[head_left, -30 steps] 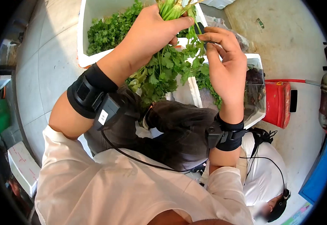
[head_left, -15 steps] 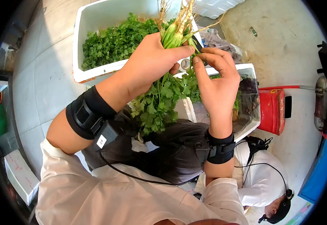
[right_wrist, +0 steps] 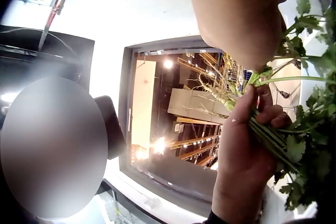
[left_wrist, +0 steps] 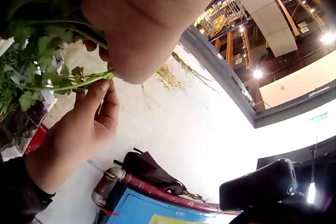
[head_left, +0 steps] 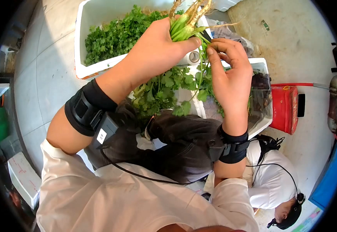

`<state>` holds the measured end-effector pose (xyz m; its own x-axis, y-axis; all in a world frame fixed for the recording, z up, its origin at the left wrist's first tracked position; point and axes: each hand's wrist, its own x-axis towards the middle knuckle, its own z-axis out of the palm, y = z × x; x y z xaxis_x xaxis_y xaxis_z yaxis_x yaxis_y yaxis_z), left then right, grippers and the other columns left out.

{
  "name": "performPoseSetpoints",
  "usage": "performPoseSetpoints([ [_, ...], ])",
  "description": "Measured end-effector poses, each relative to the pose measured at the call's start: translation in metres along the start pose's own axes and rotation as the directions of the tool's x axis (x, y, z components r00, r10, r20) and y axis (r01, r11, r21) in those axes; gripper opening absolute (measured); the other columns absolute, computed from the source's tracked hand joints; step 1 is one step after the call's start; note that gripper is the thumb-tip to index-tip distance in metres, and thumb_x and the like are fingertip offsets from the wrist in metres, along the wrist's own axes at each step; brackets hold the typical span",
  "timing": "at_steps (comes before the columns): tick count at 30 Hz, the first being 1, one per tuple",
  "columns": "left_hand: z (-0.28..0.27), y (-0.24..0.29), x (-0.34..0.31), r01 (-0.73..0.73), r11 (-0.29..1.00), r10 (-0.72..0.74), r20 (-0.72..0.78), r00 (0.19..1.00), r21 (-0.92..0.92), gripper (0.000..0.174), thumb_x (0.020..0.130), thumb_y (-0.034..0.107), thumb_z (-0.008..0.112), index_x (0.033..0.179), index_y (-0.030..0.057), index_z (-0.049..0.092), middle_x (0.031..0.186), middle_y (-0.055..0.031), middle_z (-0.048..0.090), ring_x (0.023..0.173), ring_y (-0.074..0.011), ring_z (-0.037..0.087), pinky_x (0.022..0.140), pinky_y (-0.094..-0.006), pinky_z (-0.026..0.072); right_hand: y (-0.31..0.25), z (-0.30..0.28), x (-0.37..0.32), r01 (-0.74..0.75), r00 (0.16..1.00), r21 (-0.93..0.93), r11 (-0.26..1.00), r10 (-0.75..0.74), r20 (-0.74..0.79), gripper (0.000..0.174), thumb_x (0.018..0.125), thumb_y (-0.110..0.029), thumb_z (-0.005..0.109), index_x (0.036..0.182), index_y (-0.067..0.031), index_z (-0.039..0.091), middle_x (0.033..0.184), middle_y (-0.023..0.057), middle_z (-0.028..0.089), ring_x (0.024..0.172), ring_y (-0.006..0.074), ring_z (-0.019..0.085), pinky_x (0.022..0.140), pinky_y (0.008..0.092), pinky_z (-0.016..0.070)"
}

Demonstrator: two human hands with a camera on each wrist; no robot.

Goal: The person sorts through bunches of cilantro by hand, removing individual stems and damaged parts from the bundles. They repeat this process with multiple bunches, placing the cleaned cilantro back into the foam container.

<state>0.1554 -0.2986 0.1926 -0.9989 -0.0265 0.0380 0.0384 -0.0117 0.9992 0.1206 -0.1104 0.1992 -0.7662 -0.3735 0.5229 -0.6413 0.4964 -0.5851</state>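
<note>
My left hand [head_left: 161, 47] grips a bunch of coriander [head_left: 182, 31] by its pale green stems, just below the roots. Thin tan roots [head_left: 199, 11] stick out above the fist, while the leaves [head_left: 157, 89] hang below it, over my knees. Close beside the left thumb, my right hand [head_left: 232, 73] pinches a thin stem between thumb and forefinger. In the left wrist view, that pinched green stem [left_wrist: 79, 84] runs out from the fingertips with small leaves on it. The right wrist view shows the left hand [right_wrist: 244, 150] wrapped round the stems.
A white foam box [head_left: 102, 69] holding more coriander [head_left: 110, 40] stands ahead on the left. Another foam box [head_left: 267, 116] with greens is at the right, beside a red container [head_left: 284, 108]. A person in a white shirt [head_left: 273, 178] is close by on my right.
My right fingers have stayed near the bunch, moving in to the stems and then slightly right. A leafy stem now hangs apart from the rest. The head view has shifted up and down.
</note>
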Motion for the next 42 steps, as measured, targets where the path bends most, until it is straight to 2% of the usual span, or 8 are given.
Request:
performPoseSetpoints([
  [7, -0.005, -0.003, 0.002, 0.138, 0.988, -0.136, 0.031, 0.990, -0.071, 0.024, 0.093, 0.018, 0.072, 0.109, 0.0026, 0.065, 0.083, 0.0003, 0.062, 0.070, -0.0083, 0.056, 0.062, -0.0258, 0.0452, -0.010, -0.005, 0.000, 0.041, 0.998, -0.010, 0.999, -0.041, 0.045, 0.020, 0.080, -0.004, 0.074, 0.100, -0.0024, 0.071, 0.109, 0.0119, 0.068, 0.096, 0.0318, 0.067, 0.085, 0.0385, 0.0533],
  [14, -0.003, 0.008, 0.000, 0.128, 0.983, -0.112, 0.121, 0.986, -0.134, 0.027, 0.093, 0.018, 0.074, 0.113, 0.0030, 0.063, 0.085, -0.0004, 0.062, 0.070, -0.0094, 0.056, 0.063, -0.0265, 0.0454, -0.013, -0.009, 0.003, 0.167, 0.986, -0.125, 0.978, -0.168, 0.003, 0.025, 0.075, -0.002, 0.078, 0.099, -0.0039, 0.071, 0.109, 0.0098, 0.065, 0.094, 0.0299, 0.067, 0.082, 0.0384, 0.0542],
  [17, 0.000, 0.008, -0.002, 0.103, 0.983, -0.090, 0.094, 0.991, -0.151, 0.024, 0.090, 0.019, 0.073, 0.107, 0.0044, 0.066, 0.082, 0.0026, 0.062, 0.066, -0.0068, 0.053, 0.059, -0.0239, 0.0438, -0.009, -0.010, 0.002, 0.206, 0.978, -0.136, 0.969, -0.209, -0.009, 0.024, 0.076, -0.001, 0.078, 0.098, -0.0037, 0.071, 0.108, 0.0100, 0.064, 0.094, 0.0296, 0.067, 0.080, 0.0381, 0.0543],
  [24, -0.002, 0.012, -0.004, 0.103, 0.990, -0.094, 0.095, 0.991, -0.093, 0.030, 0.091, 0.017, 0.074, 0.115, 0.0041, 0.062, 0.089, 0.0008, 0.064, 0.070, -0.0076, 0.056, 0.061, -0.0244, 0.0450, -0.010, -0.016, 0.003, 0.244, 0.969, -0.143, 0.959, -0.247, -0.005, 0.023, 0.074, 0.001, 0.078, 0.095, -0.0044, 0.071, 0.107, 0.0090, 0.065, 0.091, 0.0302, 0.066, 0.078, 0.0387, 0.0548],
  [32, -0.004, 0.015, -0.007, 0.121, 0.981, -0.097, 0.160, 0.982, -0.151, 0.032, 0.093, 0.014, 0.073, 0.119, 0.0034, 0.058, 0.090, -0.0006, 0.064, 0.071, -0.0083, 0.057, 0.063, -0.0255, 0.0447, -0.003, -0.016, 0.008, 0.423, 0.904, -0.023, 0.906, -0.423, -0.061, 0.025, 0.070, 0.006, 0.078, 0.092, -0.0063, 0.075, 0.105, 0.0085, 0.066, 0.086, 0.0245, 0.068, 0.071, 0.0339, 0.0564],
  [36, -0.009, 0.015, -0.006, 0.146, 0.974, -0.113, 0.190, 0.975, -0.171, 0.031, 0.092, 0.016, 0.074, 0.117, 0.0029, 0.061, 0.090, -0.0006, 0.065, 0.070, -0.0087, 0.057, 0.062, -0.0257, 0.0453, -0.002, -0.019, 0.008, 0.431, 0.902, 0.013, 0.902, -0.430, -0.044, 0.035, 0.068, 0.012, 0.077, 0.099, -0.0045, 0.078, 0.105, 0.0098, 0.067, 0.086, 0.0206, 0.068, 0.074, 0.0310, 0.0561],
  [38, -0.009, 0.015, -0.007, 0.141, 0.968, -0.102, 0.190, 0.977, -0.206, 0.029, 0.090, 0.017, 0.075, 0.114, 0.0024, 0.065, 0.092, -0.0011, 0.066, 0.069, -0.0093, 0.057, 0.061, -0.0258, 0.0460, -0.005, -0.017, 0.008, 0.377, 0.925, 0.074, 0.923, -0.372, -0.080, 0.024, 0.072, 0.006, 0.078, 0.093, -0.0061, 0.076, 0.100, 0.0086, 0.067, 0.081, 0.0223, 0.068, 0.068, 0.0318, 0.0557],
  [42, -0.009, 0.018, -0.007, 0.161, 0.943, -0.117, 0.162, 0.980, -0.291, 0.030, 0.091, 0.017, 0.074, 0.114, 0.0011, 0.064, 0.092, -0.0029, 0.066, 0.068, -0.0100, 0.058, 0.061, -0.0271, 0.0468, -0.007, -0.018, 0.009, 0.341, 0.939, 0.117, 0.933, -0.334, -0.075, 0.023, 0.074, 0.006, 0.077, 0.094, -0.0045, 0.075, 0.099, 0.0092, 0.067, 0.080, 0.0224, 0.068, 0.068, 0.0315, 0.0552],
])
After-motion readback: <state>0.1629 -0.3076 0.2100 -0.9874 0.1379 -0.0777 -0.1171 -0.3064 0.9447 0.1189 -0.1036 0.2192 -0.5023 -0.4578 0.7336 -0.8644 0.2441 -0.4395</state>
